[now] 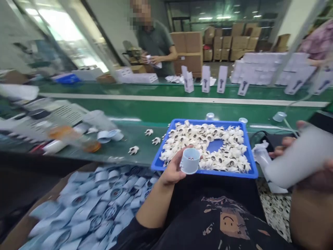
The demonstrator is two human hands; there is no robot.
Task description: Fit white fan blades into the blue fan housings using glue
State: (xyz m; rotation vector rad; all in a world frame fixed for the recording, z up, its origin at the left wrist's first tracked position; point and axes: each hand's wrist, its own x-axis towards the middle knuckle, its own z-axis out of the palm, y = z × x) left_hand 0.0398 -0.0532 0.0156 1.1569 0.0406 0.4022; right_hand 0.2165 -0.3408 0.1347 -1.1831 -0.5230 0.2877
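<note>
My left hand holds a light blue cup-shaped part by its side, above the front edge of a blue tray. Small reddish spots show inside the cup. White claw-shaped parts fill most of the tray, around a bare patch. On the far right, my right hand is wrapped round a motion-blurred whitish cylinder with a black end. Some of its fingers show beyond the cylinder.
Many light blue parts fill a box at lower left. Loose white parts lie left of the tray. Bottles and papers clutter the left. Across the green belt stand a person and white boxes.
</note>
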